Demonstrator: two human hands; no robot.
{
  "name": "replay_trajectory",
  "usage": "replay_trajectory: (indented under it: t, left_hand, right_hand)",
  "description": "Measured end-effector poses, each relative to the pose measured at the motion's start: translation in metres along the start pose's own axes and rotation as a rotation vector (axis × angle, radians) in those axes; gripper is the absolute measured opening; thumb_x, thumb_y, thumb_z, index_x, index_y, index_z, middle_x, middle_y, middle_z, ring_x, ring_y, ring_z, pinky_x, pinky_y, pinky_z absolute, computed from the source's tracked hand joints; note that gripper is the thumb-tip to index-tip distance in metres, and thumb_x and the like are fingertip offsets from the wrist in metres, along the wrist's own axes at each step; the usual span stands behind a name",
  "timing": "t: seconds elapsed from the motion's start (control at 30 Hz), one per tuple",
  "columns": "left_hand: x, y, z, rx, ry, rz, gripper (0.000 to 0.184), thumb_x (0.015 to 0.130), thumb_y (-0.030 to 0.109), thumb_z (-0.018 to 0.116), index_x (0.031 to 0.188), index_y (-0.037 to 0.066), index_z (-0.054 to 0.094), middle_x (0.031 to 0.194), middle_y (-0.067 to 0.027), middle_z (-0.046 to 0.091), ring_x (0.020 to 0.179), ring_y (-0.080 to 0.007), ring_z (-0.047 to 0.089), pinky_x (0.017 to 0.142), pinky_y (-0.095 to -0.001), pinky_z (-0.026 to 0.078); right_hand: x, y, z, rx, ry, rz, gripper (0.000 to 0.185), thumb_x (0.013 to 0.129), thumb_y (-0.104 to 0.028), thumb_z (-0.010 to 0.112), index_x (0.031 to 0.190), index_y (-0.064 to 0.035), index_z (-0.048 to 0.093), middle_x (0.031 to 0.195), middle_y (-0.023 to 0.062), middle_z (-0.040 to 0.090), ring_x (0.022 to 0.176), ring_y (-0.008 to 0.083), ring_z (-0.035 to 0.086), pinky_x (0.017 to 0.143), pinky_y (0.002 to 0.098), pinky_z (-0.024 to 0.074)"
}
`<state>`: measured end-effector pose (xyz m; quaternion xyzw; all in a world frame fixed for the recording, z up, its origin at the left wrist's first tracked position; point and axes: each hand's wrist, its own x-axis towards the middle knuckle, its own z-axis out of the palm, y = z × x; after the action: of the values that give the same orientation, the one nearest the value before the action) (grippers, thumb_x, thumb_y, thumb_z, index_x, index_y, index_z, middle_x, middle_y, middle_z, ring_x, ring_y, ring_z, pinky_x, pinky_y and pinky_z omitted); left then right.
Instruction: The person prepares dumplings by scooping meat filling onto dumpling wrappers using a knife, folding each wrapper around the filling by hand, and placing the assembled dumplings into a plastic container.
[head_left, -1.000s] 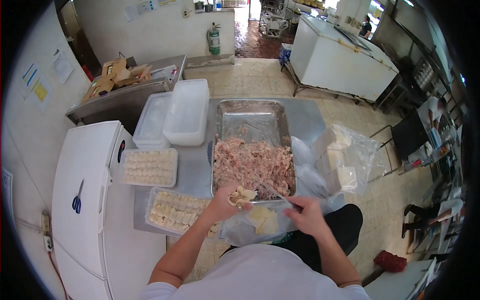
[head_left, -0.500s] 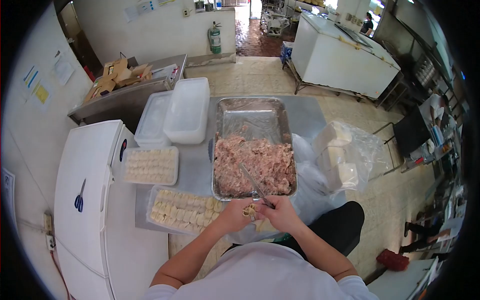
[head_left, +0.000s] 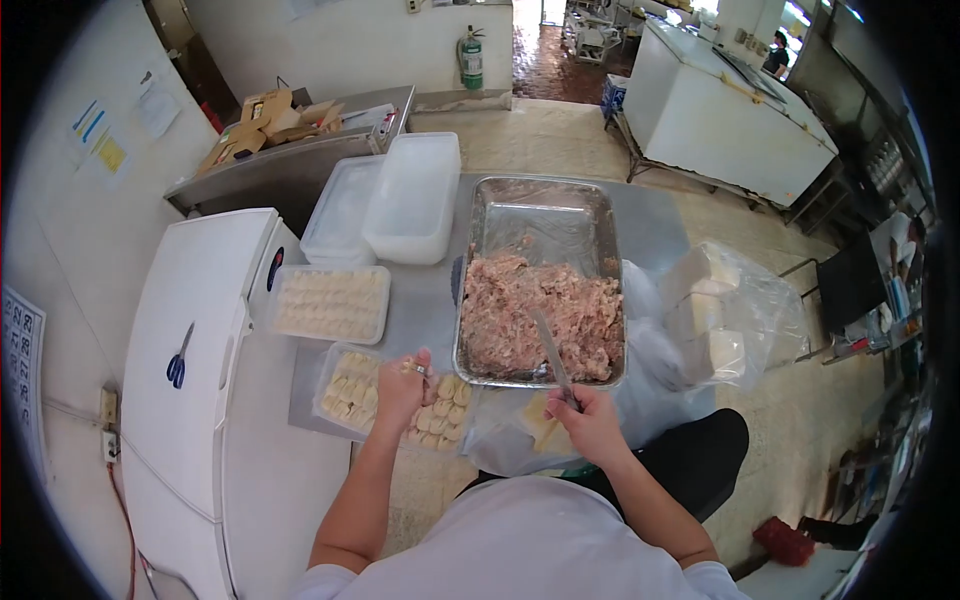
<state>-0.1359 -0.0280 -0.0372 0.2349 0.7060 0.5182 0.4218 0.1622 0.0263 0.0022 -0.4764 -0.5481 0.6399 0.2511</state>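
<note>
My right hand (head_left: 588, 425) is closed round a knife (head_left: 552, 350), a long flat metal blade pointing away over the near part of the meat filling (head_left: 530, 310). That pink minced filling covers the near part of a deep metal tray (head_left: 464, 365). My left hand (head_left: 402, 390), fingers curled in, is above an open plastic container (head_left: 325, 405) with rows of folded dumplings (head_left: 440, 418). Whatever it holds is hidden by the fingers. Pale yellow dumpling wrappers (head_left: 540, 422) lie on plastic beside my right hand.
Another container of dumplings (head_left: 330, 303) sits farther back, near empty plastic boxes (head_left: 415, 200). Bagged white blocks (head_left: 712, 310) stand right of the tray. Blue-handled scissors (head_left: 180, 358) lie on the white freezer (head_left: 165, 450) at left.
My left hand has moved left, away from my right hand, to above the near dumpling container. My right hand keeps the knife. The whole view has shifted slightly.
</note>
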Motion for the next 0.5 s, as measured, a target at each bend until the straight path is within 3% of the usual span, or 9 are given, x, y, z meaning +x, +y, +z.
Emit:
replay_trajectory:
  t: [0.17,0.27,0.5]
  left_hand:
    - [-0.002,-0.020,-0.017,0.572,0.052,0.245,0.038,0.094,0.034,0.071,0.085,-0.002,0.065,0.072,-0.0112,0.067,0.064,-0.0220,0.063,0.061,-0.0384,0.049]
    - [0.004,-0.052,-0.031,0.457,-0.073,0.008,0.038,0.088,0.033,0.076,0.088,-0.004,0.067,0.074,-0.0164,0.067,0.074,-0.0278,0.066,0.070,-0.0424,0.050]
    - [-0.014,-0.010,-0.024,0.954,-0.182,0.099,0.035,0.087,0.030,0.076,0.085,-0.004,0.069,0.077,-0.0262,0.065,0.072,-0.0377,0.066,0.068,-0.0445,0.051]
  right_hand:
    - [0.001,0.010,0.007,0.051,-0.031,-0.017,0.013,0.097,-0.010,0.066,0.099,0.0024,0.069,0.082,0.0011,0.068,0.076,0.0077,0.060,0.071,0.0249,0.0482]
    - [-0.001,0.011,0.009,0.058,-0.043,-0.011,0.012,0.097,-0.010,0.066,0.098,0.0016,0.068,0.083,0.0017,0.068,0.077,0.0085,0.061,0.072,0.0251,0.0481]
    - [-0.004,0.012,0.010,0.059,-0.068,-0.008,0.014,0.098,-0.011,0.064,0.098,0.0020,0.068,0.081,0.0007,0.067,0.077,0.0080,0.060,0.071,0.0252,0.0473]
